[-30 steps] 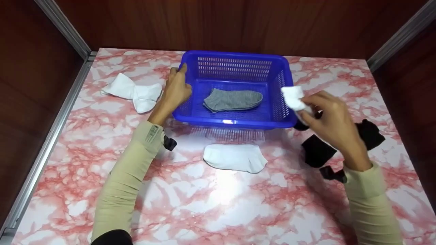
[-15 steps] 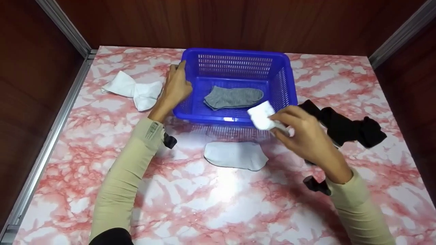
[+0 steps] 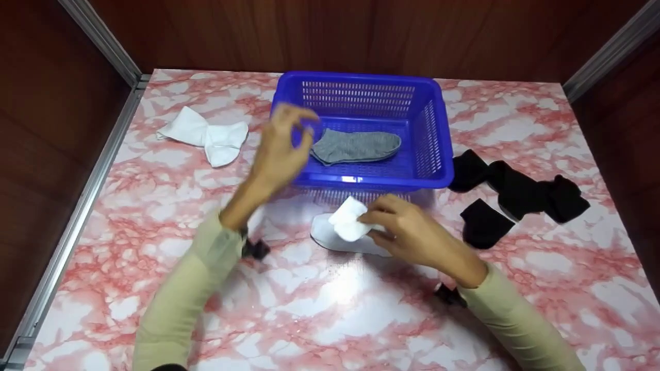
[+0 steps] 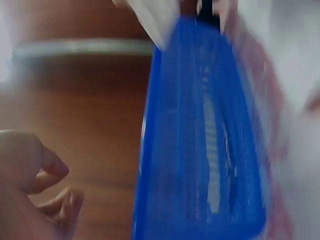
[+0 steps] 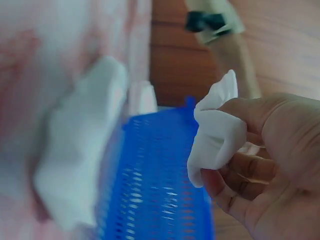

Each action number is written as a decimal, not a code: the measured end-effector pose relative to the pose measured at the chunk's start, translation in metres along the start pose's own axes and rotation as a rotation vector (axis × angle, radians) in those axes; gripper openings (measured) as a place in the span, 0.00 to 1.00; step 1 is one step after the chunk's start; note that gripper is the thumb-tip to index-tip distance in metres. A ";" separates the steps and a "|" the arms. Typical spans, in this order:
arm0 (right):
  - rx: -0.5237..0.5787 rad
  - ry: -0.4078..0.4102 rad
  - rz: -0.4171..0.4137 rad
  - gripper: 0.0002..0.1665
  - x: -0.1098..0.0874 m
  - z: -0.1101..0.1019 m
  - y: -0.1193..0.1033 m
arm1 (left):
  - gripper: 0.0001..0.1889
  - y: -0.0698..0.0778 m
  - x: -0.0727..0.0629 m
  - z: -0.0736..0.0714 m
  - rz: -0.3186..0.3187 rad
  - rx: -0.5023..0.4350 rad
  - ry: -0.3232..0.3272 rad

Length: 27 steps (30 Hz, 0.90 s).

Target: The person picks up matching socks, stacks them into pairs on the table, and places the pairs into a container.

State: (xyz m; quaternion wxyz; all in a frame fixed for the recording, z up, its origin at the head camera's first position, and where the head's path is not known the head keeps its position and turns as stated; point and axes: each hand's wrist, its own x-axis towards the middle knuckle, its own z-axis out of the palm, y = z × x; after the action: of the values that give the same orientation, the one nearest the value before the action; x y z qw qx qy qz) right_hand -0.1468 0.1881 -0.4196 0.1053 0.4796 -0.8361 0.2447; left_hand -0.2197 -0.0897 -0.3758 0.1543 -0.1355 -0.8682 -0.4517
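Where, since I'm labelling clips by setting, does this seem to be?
Probably an enclosed work booth: dark wood-look panels stand around three sides of a marble-patterned table, with metal strips at their corners.

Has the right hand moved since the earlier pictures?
Yes. In the head view, the right hand moved left and toward the person, from right of the blue basket to over the flat white sock.

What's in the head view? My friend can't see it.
A right hand pinches a crumpled white sock over a flat white sock. The left hand is near a blue basket holding gray socks; black socks lie right of it.
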 end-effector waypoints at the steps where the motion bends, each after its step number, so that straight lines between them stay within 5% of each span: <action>1: -0.001 -0.014 -0.008 0.17 0.000 0.005 0.001 | 0.13 0.004 -0.010 0.002 0.015 -0.035 -0.061; 6: 0.006 -0.075 -0.011 0.17 -0.003 0.027 0.010 | 0.13 0.004 -0.050 0.016 -0.039 -0.040 -0.412; 9: -0.006 -0.130 0.016 0.17 -0.004 0.035 0.013 | 0.12 -0.008 -0.064 0.027 -0.069 0.029 -0.521; 15: -0.020 -0.234 0.072 0.20 -0.008 0.037 0.010 | 0.10 -0.029 -0.084 0.038 -0.173 0.084 -0.574; 22: 0.020 -0.150 0.131 0.24 -0.006 0.036 -0.001 | 0.11 -0.032 -0.094 0.042 -0.246 0.066 -0.622; 27: 0.185 -0.166 0.284 0.21 -0.004 0.044 -0.007 | 0.07 -0.031 -0.096 0.048 -0.254 0.059 -0.660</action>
State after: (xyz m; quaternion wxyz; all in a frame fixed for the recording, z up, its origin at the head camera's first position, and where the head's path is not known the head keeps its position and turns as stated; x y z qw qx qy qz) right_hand -0.1359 0.1660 -0.4567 -0.0443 0.3831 -0.8751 0.2925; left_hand -0.1500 -0.0764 -0.4623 -0.1879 -0.1605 -0.8939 -0.3739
